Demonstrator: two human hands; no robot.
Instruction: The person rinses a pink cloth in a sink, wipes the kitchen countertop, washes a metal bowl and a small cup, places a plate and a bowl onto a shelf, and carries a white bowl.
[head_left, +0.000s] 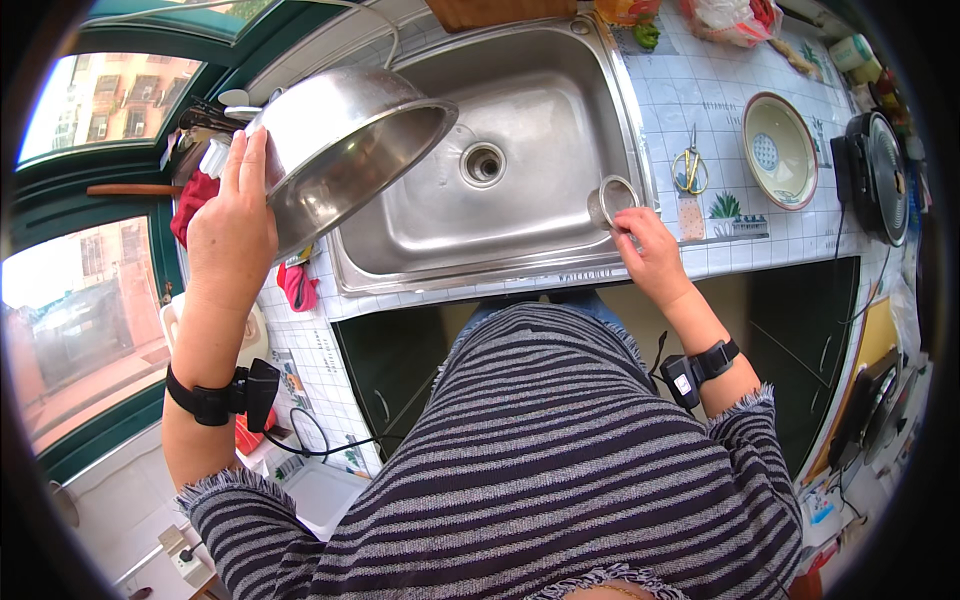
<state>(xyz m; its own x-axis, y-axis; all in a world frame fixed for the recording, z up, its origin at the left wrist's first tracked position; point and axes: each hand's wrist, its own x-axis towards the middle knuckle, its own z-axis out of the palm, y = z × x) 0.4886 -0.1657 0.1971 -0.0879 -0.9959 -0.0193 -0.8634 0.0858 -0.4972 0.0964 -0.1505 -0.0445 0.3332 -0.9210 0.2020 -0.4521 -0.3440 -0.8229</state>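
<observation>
My left hand (238, 217) grips a large stainless steel basin (337, 127), which is tilted on its side above the left part of the steel sink (525, 259). The basin's hollow faces down and toward the sink; my left thumb is hidden behind it. My right hand (651, 247) holds a small metal mesh sink strainer (618, 196) by its rim, at the sink's near right corner. The drain hole (482, 164) in the sink's floor is uncovered.
Right of the sink lie gold-handled scissors (691, 171), a ceramic bowl (780, 150) and a black electric appliance (877, 178). A wooden board (499, 10) stands behind the sink. Pink cloth (299, 287) lies left of it, near the green window frame (71, 191).
</observation>
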